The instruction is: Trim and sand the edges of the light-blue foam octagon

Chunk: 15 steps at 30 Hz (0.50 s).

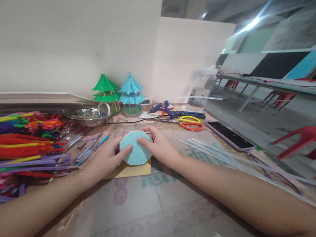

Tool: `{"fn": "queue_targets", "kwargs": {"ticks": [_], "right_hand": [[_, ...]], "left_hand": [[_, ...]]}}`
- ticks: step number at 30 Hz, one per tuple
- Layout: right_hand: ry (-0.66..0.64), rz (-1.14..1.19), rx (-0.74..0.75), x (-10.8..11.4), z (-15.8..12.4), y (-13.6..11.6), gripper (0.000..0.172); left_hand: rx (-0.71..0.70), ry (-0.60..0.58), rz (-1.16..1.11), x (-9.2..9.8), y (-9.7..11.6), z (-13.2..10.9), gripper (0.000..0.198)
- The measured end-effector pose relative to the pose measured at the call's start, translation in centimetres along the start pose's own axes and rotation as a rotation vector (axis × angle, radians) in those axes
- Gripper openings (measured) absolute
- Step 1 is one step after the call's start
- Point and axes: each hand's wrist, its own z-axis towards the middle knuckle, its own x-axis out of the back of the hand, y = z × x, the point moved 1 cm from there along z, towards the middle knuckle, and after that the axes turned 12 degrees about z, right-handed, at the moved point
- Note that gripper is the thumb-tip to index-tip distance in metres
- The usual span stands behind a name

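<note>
A light-blue octagonal piece point(136, 153) with small dots near its edge is held between both hands. My left hand point(112, 158) grips its left side, thumb lying on the top face. My right hand point(158, 144) grips the upper right side, with the thumb on top and the fingers behind the edge. Under the octagon a yellow sheet point(132, 171) lies on the table. Beyond the hands stand a green two-tiered pavilion model point(106, 89) and a blue one point(132, 95).
Colourful pipe cleaners point(17, 148) are heaped at the left, near several pens point(93, 148) and a metal bowl point(89, 115). A glue gun point(162, 108), scissors point(191, 123), a phone point(229, 135) and a water bottle point(203, 85) are at the back and right. Clear glue sticks point(215, 153) lie right.
</note>
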Motion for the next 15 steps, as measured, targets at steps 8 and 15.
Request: {"fn": "queue_targets", "kwargs": {"ticks": [8,15], "right_hand": [[-0.106,-0.618,0.182,1.9,0.1,-5.1,0.022],[-0.208,-1.188,0.043,6.5,-3.5,-10.1,0.029]], "left_hand": [[0.010,0.015,-0.054,-0.2,-0.5,0.3,0.046],[0.024,0.013,-0.023,-0.2,-0.7,0.3,0.047]]}}
